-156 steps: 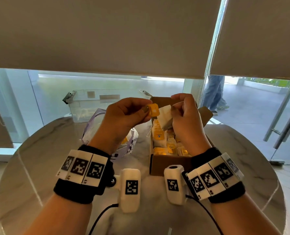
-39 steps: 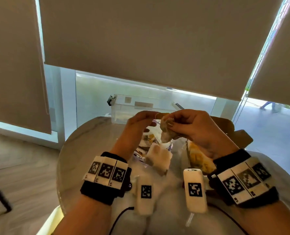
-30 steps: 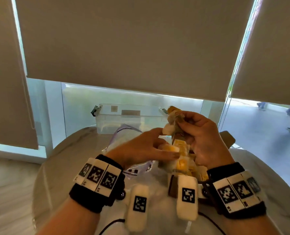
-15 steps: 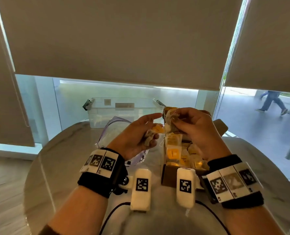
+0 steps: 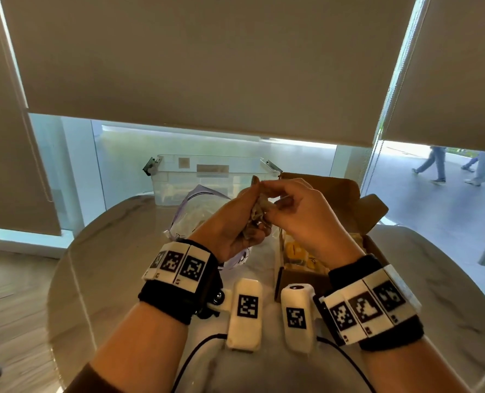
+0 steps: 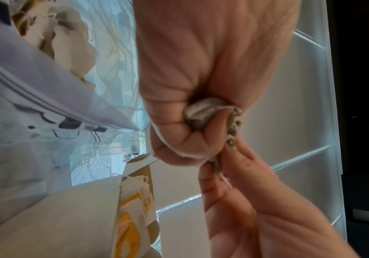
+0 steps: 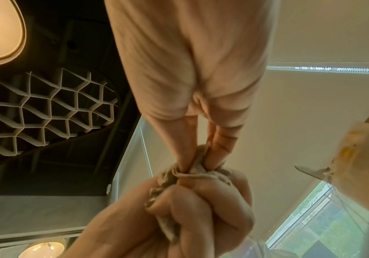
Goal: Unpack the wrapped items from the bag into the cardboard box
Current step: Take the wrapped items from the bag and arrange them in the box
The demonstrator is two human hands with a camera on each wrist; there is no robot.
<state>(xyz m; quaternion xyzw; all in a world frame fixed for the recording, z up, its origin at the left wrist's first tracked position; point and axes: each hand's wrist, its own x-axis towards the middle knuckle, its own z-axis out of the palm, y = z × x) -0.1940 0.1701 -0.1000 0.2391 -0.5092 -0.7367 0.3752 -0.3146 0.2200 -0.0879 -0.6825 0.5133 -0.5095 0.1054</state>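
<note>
Both hands meet above the table between the bag and the box. My left hand is curled round a crumpled pale wrapped item, also the grey bundle in its fist. My right hand pinches the top of that wrapped item with thumb and fingertips. The clear plastic bag with purple trim lies behind my left hand, with pale wrapped pieces inside. The open cardboard box stands under my right hand and holds several white and yellow wrapped items.
A clear plastic storage bin stands at the far edge of the round marble table. Roller blinds and a glass wall lie behind it. People walk outside at the far right.
The yellow piece seen in my left fingers half a second ago is gone from view. Both hands now close together on one crumpled pale wrapped item, slightly higher above the gap between bag and box.
</note>
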